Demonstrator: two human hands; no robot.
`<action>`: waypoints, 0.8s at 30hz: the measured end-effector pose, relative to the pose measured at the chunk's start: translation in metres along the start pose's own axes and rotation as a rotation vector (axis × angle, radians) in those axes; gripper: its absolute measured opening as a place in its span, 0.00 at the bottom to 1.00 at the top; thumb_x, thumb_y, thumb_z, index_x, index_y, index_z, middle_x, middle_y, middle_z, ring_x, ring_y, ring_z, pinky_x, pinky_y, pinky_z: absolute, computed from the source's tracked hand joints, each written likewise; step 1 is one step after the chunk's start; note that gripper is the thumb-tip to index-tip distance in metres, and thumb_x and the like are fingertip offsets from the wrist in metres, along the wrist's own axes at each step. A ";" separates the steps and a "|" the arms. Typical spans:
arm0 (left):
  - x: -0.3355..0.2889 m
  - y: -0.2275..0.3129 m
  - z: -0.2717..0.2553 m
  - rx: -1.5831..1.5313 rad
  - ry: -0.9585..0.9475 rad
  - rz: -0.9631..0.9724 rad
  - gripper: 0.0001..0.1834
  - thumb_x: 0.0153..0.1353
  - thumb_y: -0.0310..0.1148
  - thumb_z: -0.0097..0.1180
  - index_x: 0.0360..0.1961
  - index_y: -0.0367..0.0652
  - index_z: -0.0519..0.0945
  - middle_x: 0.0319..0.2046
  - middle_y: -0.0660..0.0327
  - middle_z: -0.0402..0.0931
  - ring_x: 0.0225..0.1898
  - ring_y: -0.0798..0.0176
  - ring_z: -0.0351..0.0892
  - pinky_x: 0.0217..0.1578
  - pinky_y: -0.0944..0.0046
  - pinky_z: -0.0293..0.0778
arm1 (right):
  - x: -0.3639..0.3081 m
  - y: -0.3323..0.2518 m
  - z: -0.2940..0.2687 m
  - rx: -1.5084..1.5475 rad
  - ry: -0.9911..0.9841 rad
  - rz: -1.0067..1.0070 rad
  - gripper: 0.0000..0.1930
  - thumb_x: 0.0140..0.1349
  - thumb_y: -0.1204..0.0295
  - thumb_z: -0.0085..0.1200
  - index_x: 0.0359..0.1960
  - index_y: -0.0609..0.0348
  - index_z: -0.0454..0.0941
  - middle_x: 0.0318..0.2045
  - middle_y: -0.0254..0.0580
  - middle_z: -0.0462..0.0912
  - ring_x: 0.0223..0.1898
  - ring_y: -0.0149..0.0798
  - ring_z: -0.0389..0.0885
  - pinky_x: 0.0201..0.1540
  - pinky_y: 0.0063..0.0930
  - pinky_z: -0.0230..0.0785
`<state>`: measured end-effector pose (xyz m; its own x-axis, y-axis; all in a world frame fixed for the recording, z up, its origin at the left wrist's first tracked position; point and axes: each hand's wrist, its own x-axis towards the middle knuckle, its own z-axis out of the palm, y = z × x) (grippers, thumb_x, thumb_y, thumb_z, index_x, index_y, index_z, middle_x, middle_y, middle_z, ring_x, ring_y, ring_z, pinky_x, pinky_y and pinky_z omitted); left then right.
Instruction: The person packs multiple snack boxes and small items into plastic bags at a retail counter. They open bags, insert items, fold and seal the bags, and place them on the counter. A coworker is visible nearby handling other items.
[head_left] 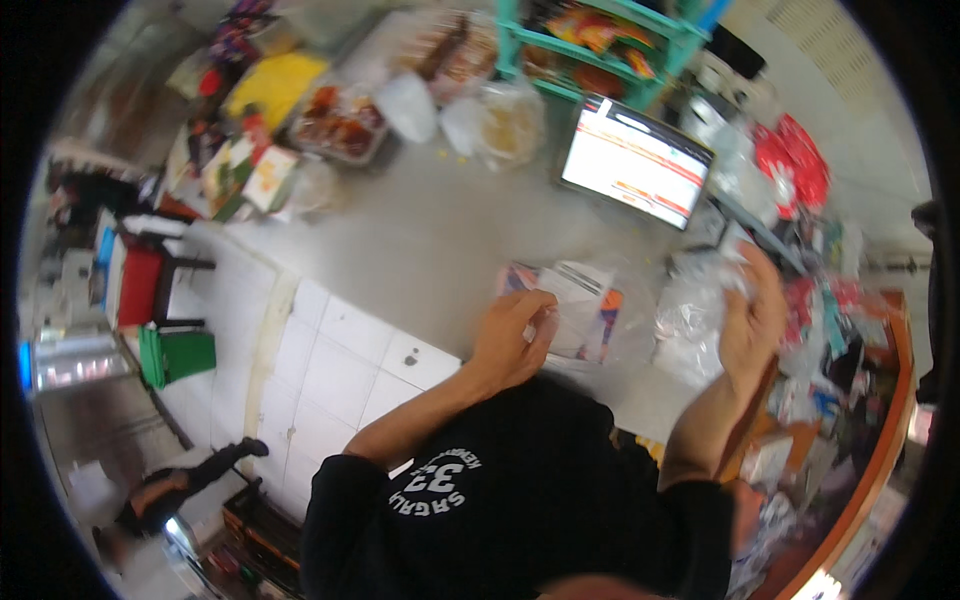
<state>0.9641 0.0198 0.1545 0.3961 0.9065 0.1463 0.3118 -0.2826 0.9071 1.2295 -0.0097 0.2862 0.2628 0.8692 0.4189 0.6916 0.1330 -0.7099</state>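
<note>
On the metal counter, papers with printed colour panels lie beside clear plastic film. My left hand is over their left edge, its fingers curled closed. Something clear, like the edge of a plastic bag, shows at those fingers, though blur hides its exact shape. Farther right, my right hand is raised near a crumpled clear plastic bag. Its fingers are bent together on a whitish, thin plastic piece, whose kind is unclear.
A lit tablet screen stands behind the papers, below a teal rack. Bagged food and a tray of reddish food sit farther left. A wooden-edged bin of plastic bags is at right. A person is at lower left.
</note>
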 end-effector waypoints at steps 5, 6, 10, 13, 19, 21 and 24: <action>-0.001 0.004 -0.032 -0.464 0.301 0.085 0.10 0.61 0.22 0.53 0.44 0.41 0.74 0.30 0.54 0.76 0.31 0.66 0.80 0.31 0.64 0.74 | -0.029 -0.005 0.033 -0.002 0.340 -0.439 0.09 0.52 0.82 0.55 0.34 0.59 0.83 0.36 0.46 0.82 0.36 0.48 0.81 0.43 0.37 0.73; -0.001 0.009 -0.034 -0.448 0.318 0.050 0.13 0.60 0.21 0.53 0.46 0.41 0.74 0.31 0.54 0.76 0.31 0.63 0.81 0.31 0.62 0.74 | -0.043 -0.010 0.054 0.046 0.244 -0.479 0.07 0.52 0.80 0.57 0.32 0.57 0.84 0.34 0.43 0.82 0.34 0.45 0.80 0.40 0.35 0.72; 0.003 0.032 -0.041 -0.227 0.282 0.224 0.19 0.55 0.18 0.53 0.50 0.40 0.73 0.38 0.52 0.79 0.37 0.55 0.83 0.35 0.60 0.78 | -0.075 -0.008 0.153 0.053 -0.206 -0.333 0.07 0.52 0.74 0.63 0.34 0.54 0.86 0.32 0.39 0.82 0.31 0.42 0.81 0.36 0.35 0.73; 0.009 0.046 -0.045 -0.059 0.110 0.302 0.24 0.52 0.18 0.54 0.53 0.42 0.73 0.41 0.52 0.80 0.41 0.48 0.83 0.39 0.56 0.78 | -0.083 0.014 0.198 0.138 -0.532 -0.015 0.10 0.54 0.71 0.62 0.38 0.56 0.84 0.37 0.44 0.83 0.37 0.45 0.83 0.42 0.35 0.74; 0.012 0.050 -0.053 -0.105 -0.021 0.305 0.26 0.51 0.22 0.58 0.54 0.47 0.74 0.42 0.52 0.81 0.42 0.45 0.82 0.44 0.53 0.78 | -0.064 0.020 0.213 0.153 -0.798 -0.102 0.13 0.55 0.69 0.61 0.43 0.57 0.82 0.41 0.45 0.83 0.42 0.48 0.81 0.47 0.38 0.72; 0.009 0.044 -0.055 -0.078 -0.038 0.302 0.25 0.52 0.24 0.58 0.55 0.47 0.73 0.42 0.52 0.81 0.40 0.47 0.82 0.42 0.54 0.77 | -0.050 0.009 0.211 0.156 -0.872 -0.164 0.15 0.56 0.68 0.61 0.44 0.57 0.81 0.42 0.45 0.83 0.44 0.49 0.81 0.48 0.39 0.72; 0.007 0.023 -0.063 -0.097 0.093 0.436 0.23 0.57 0.30 0.59 0.55 0.45 0.73 0.41 0.54 0.80 0.35 0.53 0.83 0.38 0.57 0.77 | -0.031 -0.003 0.203 0.142 -0.956 -0.231 0.16 0.57 0.66 0.61 0.46 0.58 0.80 0.44 0.46 0.82 0.46 0.50 0.80 0.50 0.40 0.71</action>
<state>0.9198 0.0398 0.2011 0.3918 0.7351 0.5533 0.0492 -0.6172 0.7853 1.0827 0.0595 0.1598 -0.5649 0.8245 -0.0331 0.5542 0.3493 -0.7555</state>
